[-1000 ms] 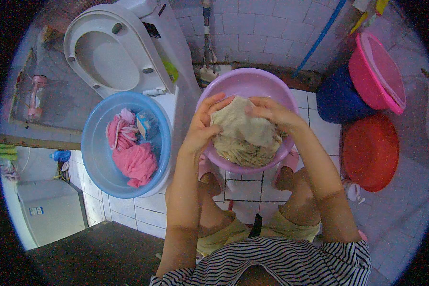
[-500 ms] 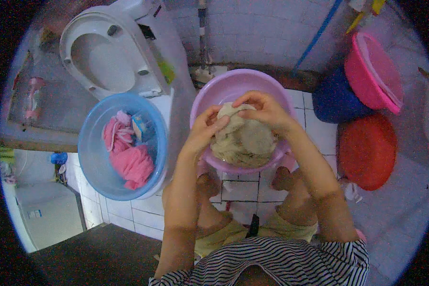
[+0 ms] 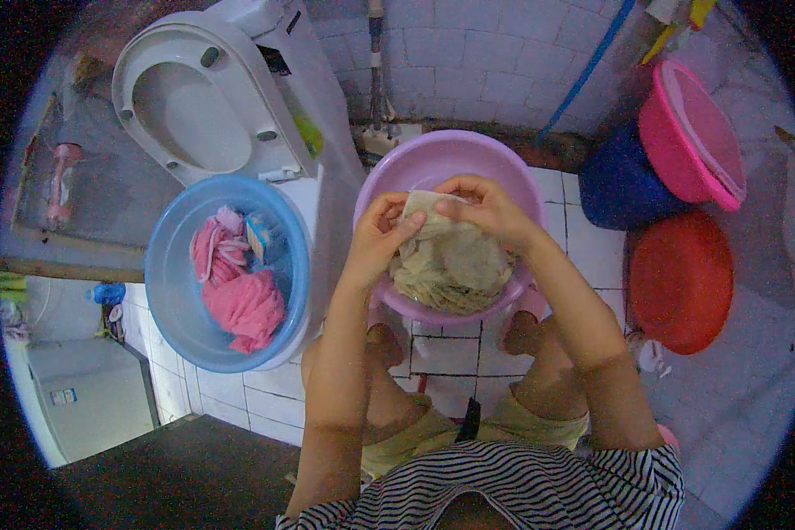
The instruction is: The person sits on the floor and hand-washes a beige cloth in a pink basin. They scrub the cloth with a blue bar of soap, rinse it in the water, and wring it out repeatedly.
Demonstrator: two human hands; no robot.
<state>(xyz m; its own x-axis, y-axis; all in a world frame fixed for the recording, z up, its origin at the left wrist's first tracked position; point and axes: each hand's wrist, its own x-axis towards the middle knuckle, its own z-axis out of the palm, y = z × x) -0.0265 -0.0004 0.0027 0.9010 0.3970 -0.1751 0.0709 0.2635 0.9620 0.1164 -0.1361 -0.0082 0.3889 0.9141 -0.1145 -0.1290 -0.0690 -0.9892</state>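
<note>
Both hands pinch the upper edge of a wet, beige-green piece of cloth over a light purple basin. My left hand grips its left corner, thumb on top and fingers curled behind. Close beside it, my right hand holds the same edge between thumb and fingers. The rest of the cloth hangs down in folds into the basin's near half. What kind of garment it is, I cannot tell.
On the left a blue basin holds pink cloths and a small blue-and-white item. Behind it stands a toilet with raised seat. At right are a dark blue bucket, a pink basin and a red basin. A blue pole leans on the wall.
My hands have shifted slightly, and the right fingers have drawn in to the cloth's upper edge. That edge is now straighter and more stretched between them. The basins have stayed put.
</note>
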